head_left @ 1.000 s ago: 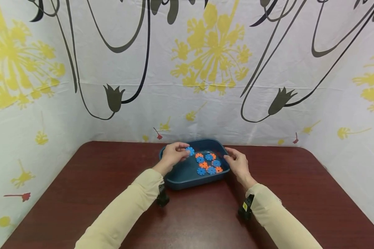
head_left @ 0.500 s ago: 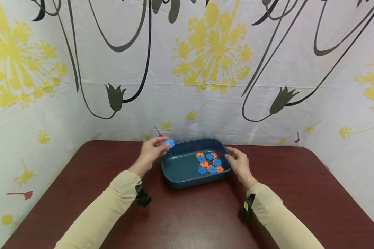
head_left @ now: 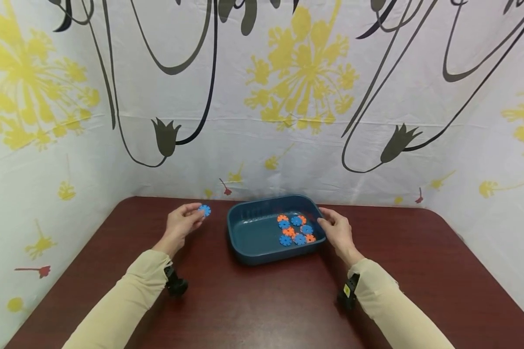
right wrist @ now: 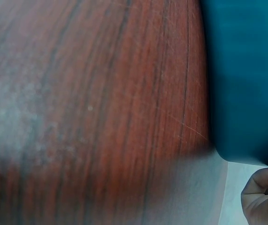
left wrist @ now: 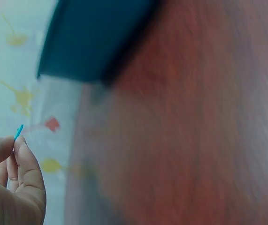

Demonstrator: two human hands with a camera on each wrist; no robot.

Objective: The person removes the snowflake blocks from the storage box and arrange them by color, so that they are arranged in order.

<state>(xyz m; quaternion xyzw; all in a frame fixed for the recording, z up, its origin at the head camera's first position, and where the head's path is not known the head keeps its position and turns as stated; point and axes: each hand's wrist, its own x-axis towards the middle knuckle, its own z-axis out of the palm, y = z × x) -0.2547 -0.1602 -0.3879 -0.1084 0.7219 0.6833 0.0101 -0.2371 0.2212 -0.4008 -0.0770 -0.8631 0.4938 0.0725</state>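
Between thumb and fingertips my left hand [head_left: 181, 226] pinches a blue notched disc [head_left: 204, 210], held above the table to the left of the tray. Edge-on, the same blue disc [left wrist: 18, 131] shows in the left wrist view. My right hand [head_left: 337, 230] grips the right end of a dark teal tray [head_left: 250, 253], thumb at the rim. Several blue and orange notched discs [head_left: 289, 231] lie together in the tray's right half. In the right wrist view, the thumb of the right hand [right wrist: 265, 197] is against the tray, and its other fingers are mostly hidden.
The dark red wooden table [head_left: 262, 300] carries the tray near its back edge. A white cloth [head_left: 240, 121] with flower prints hangs behind and at both sides. Black wrist cameras are strapped on both wrists.
My left hand has moved left, out of the tray and over its left rim, carrying the blue disc. The right hand keeps its hold on the tray, which stays in place.
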